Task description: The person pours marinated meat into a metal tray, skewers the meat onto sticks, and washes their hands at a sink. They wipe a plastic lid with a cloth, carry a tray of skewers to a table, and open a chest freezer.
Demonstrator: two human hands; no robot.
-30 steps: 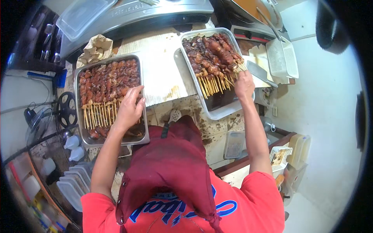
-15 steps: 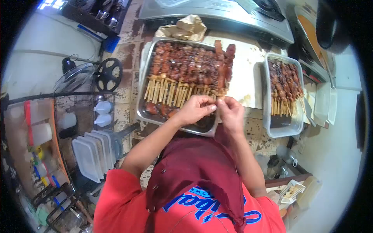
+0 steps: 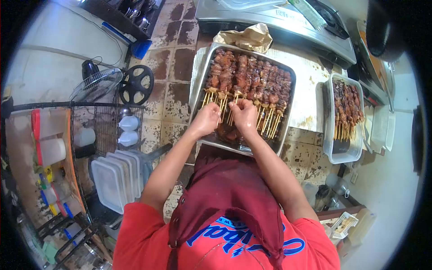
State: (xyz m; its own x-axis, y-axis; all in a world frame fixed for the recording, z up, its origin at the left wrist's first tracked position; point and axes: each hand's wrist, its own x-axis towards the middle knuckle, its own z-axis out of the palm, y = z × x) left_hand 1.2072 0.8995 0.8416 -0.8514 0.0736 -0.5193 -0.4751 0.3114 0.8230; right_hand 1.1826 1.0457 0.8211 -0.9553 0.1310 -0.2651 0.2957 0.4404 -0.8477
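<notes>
Rows of glazed meat skewers [image 3: 265,81] lie side by side in a metal tray [image 3: 293,96], their bare sticks pointing toward me. Dark sauce and more meat show beneath the sticks. My right hand [image 3: 244,116] is closed, thumb and fingers pinching the stick end of a skewer near the middle of the row. Left of it, my left hand [image 3: 207,119] has its fingers closed around skewer sticks at the tray's left part. Its fingertips are partly hidden, as are the stick ends under both hands.
A plastic container [image 3: 330,135] with more skewers stands to the right. Crumpled brown paper [image 3: 247,37] lies behind the tray, before a gas stove [image 3: 274,20]. Plastic lids [image 3: 110,180] stand in a rack at left. A sauce-filled pan [image 3: 371,56] sits at far right.
My hands have moved from the tray's front right corner to the sticks at its left and middle. Skewers that overhung the right rim now lie inside. The view has shifted.
</notes>
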